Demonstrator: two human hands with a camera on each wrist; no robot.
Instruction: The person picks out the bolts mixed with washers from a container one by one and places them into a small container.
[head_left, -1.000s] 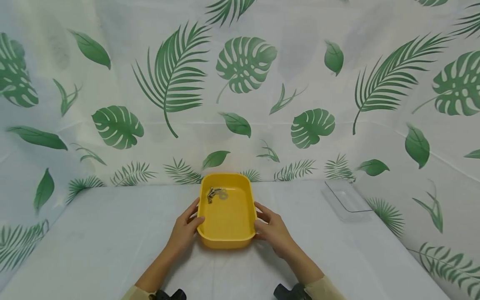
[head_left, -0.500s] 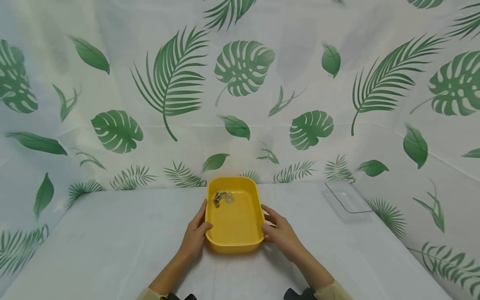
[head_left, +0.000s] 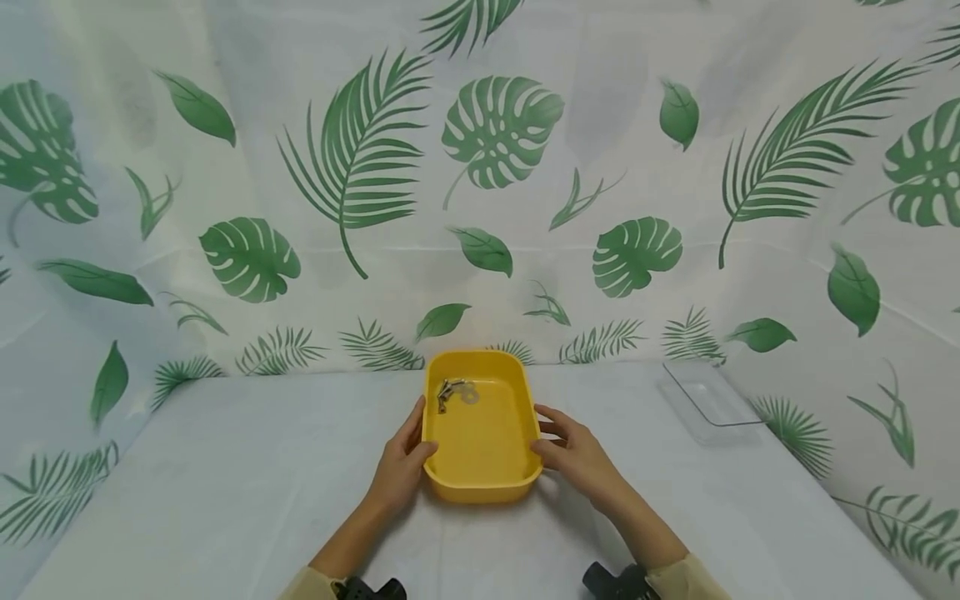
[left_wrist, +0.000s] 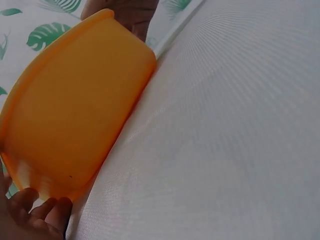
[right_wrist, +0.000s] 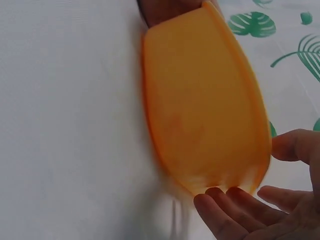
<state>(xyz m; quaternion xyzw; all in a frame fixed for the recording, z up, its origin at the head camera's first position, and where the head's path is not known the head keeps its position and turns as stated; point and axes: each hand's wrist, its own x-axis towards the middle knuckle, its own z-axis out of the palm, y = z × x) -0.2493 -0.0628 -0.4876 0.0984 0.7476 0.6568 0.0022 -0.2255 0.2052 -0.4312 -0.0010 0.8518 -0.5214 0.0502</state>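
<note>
A yellow plastic tray (head_left: 482, 454) with a deep wall and rounded corners is in the middle of the head view, close over the white table. Several small metal screws (head_left: 450, 390) lie in its far left part, beside pale, flat washers (head_left: 468, 393). My left hand (head_left: 401, 467) grips the tray's left side, thumb at the rim and fingers along the outer wall. Opposite it, my right hand (head_left: 577, 457) holds the right side the same way. The right wrist view has the fingertips (right_wrist: 215, 195) against the tray's outer wall.
A clear plastic box (head_left: 708, 404) with a dark rim line stands at the table's back right. White cloth covers the table (head_left: 240, 483). Behind it hangs a white curtain (head_left: 540, 267) printed with green leaves.
Both hands have shifted the yellow tray slightly to the right over the last second, keeping their hold. The screws and washers stay in its far left part. The head view has also swung a little.
</note>
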